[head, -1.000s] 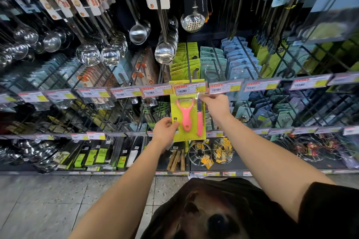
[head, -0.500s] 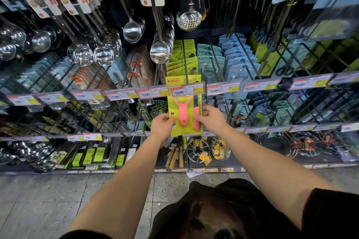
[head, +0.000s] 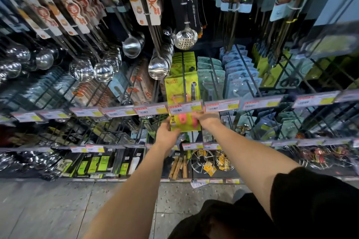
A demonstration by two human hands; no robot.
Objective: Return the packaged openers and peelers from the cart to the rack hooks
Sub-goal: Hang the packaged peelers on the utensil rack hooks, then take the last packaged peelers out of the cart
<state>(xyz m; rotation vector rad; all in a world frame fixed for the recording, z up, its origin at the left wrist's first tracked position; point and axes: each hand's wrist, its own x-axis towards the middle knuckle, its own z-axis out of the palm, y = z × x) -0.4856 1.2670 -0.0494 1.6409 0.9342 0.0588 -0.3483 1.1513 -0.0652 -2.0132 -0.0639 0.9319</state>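
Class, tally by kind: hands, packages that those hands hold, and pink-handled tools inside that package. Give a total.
Hands: 2 (left hand, right hand)
Yellow-green package: 1
Pink-handled tools: 2 (peeler, second tool)
Total: 5

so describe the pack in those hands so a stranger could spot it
Find the rack's upper price-label rail. Just under its middle, the left hand and right hand hold a yellow-green card. Its pink peeler sets it apart from the teal packs to its right.
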